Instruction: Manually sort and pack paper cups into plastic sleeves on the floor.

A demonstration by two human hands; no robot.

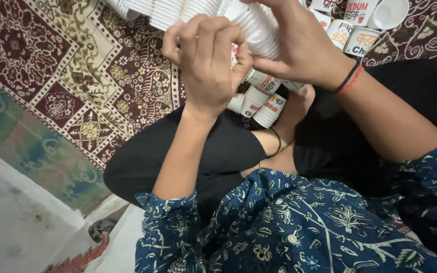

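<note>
I sit cross-legged on a patterned carpet (pixel 87 86). A long nested stack of white paper cups (pixel 251 23) lies sideways across the top of the view. My left hand (pixel 206 60) curls around the stack from the near side, fingers bent over its rim. My right hand (pixel 294 43) grips the same stack from the right, a black and red thread band on its wrist. Below the hands, several printed paper cups (pixel 261 98) lie bunched by my foot.
More printed paper cups (pixel 352 30) lie loose at the top right on the carpet. My black-trousered knees (pixel 188 156) and blue floral top fill the lower middle. A pale floor (pixel 11 222) borders the carpet at lower left.
</note>
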